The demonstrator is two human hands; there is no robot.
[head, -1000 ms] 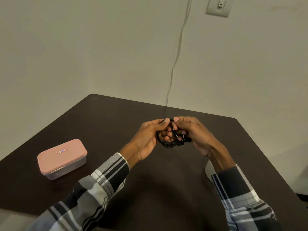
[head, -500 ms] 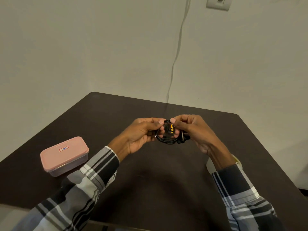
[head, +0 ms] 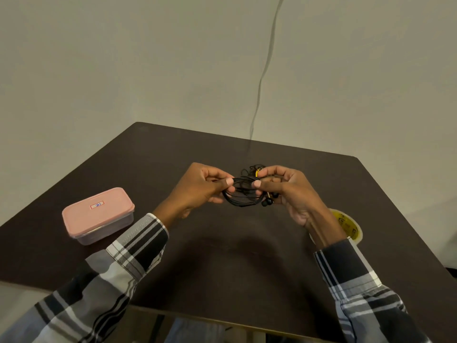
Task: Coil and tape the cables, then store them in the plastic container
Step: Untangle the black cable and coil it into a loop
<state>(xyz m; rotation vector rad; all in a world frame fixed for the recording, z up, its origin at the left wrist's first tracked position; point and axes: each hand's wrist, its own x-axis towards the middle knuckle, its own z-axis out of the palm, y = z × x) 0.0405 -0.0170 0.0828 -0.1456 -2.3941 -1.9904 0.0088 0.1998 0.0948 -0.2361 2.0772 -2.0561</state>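
Observation:
A coil of thin black earphone cable (head: 243, 194) hangs above the middle of the dark table, its earbuds dangling at the lower right. My left hand (head: 200, 188) pinches the coil's left side, my right hand (head: 284, 189) pinches its right side. Behind the coil another bundle of black cable with a yellow band (head: 254, 169) lies on the table, partly hidden by my right fingers. The plastic container (head: 99, 215), with its pink lid on, sits at the table's left. A roll of yellow-printed clear tape (head: 348, 226) lies behind my right wrist.
The dark brown table (head: 235, 263) ends close to me at the front edge and stands in a corner of pale walls. A thin grey cord (head: 262, 78) runs down the wall to the table's back edge.
My hands have spread apart a little, stretching the coil wider between them. The view has tilted, bringing the tape roll and the second bundle into sight.

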